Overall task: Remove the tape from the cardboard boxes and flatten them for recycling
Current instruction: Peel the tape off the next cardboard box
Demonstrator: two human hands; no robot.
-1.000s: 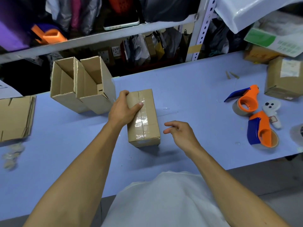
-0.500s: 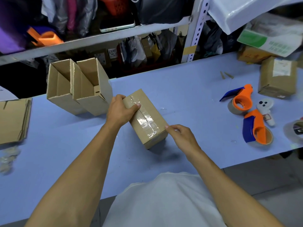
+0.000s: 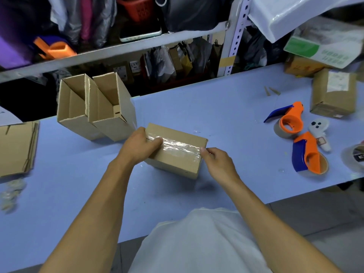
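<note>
Sealed box (image 3: 177, 149): at frame centre on the desk (image 3: 226, 115), tape (image 3: 177, 145) not yet removed.
Left hand (image 3: 140, 145): box end was grasped.
Right hand (image 3: 216, 158): tape end was pinched.
Open boxes (image 3: 94, 107): upper left, unflattened.
Flattened cardboard (image 3: 16, 147): far left.

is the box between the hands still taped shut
Yes, shut: clear shiny tape runs unbroken along the small brown cardboard box's top seam.

One head-worn camera looks forward and steeply down, close over the blue table (image 3: 216, 107). Shelving (image 3: 122, 49) fills the far edge.
</note>
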